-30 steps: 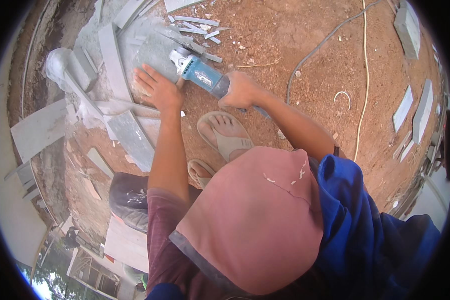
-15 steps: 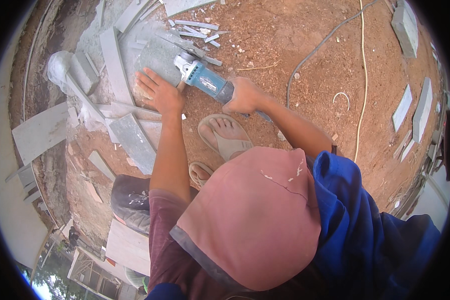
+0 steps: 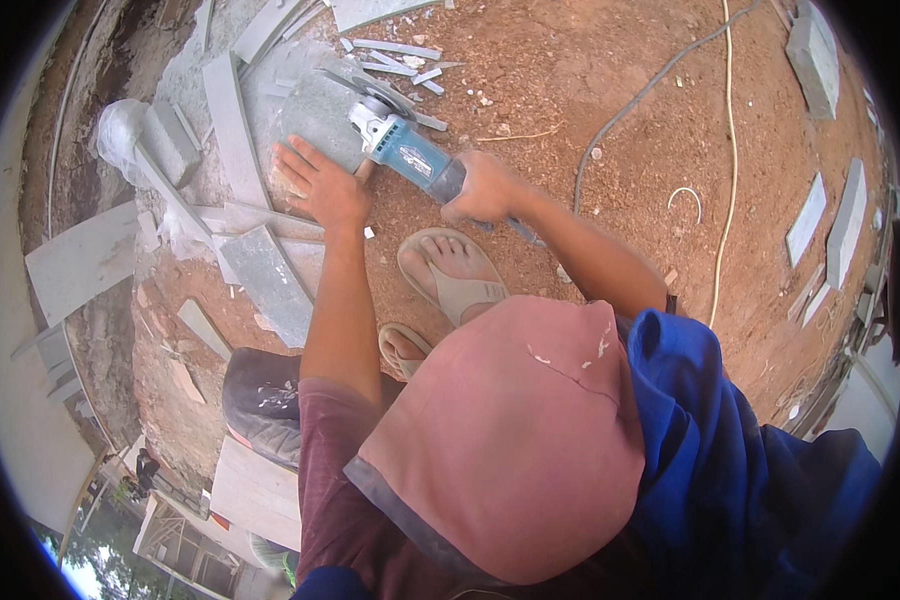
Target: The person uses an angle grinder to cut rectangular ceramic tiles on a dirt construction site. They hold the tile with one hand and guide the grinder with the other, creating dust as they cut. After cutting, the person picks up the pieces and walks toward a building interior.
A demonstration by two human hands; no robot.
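Note:
In the head view, my left hand (image 3: 322, 182) lies with fingers spread on a dusty grey stone slab (image 3: 312, 108), its fingertips toward the upper left. My right hand (image 3: 480, 190) grips the rear body of a teal angle grinder (image 3: 412, 152), whose silver head and disc (image 3: 390, 100) sit over the slab's right side, just beyond my left hand. A short piece of something pale brown (image 3: 366, 172) shows beside my left wrist. Whether the disc touches the stone I cannot tell. My sandalled feet (image 3: 450, 270) are just below the grinder.
Cut strips (image 3: 395, 48) lie beside the slab. Long tiles (image 3: 235, 130), crumpled plastic (image 3: 120, 135) and other offcuts (image 3: 265, 280) spread to the left. Grey and cream cables (image 3: 732, 160) run over reddish dirt (image 3: 630, 150) at the right, near more tiles (image 3: 845, 220). A wall (image 3: 10, 300) edges the left.
Since a second ago the grinder, my right hand and my left hand have shifted slightly right and down in the picture. Over the last half second they have barely moved.

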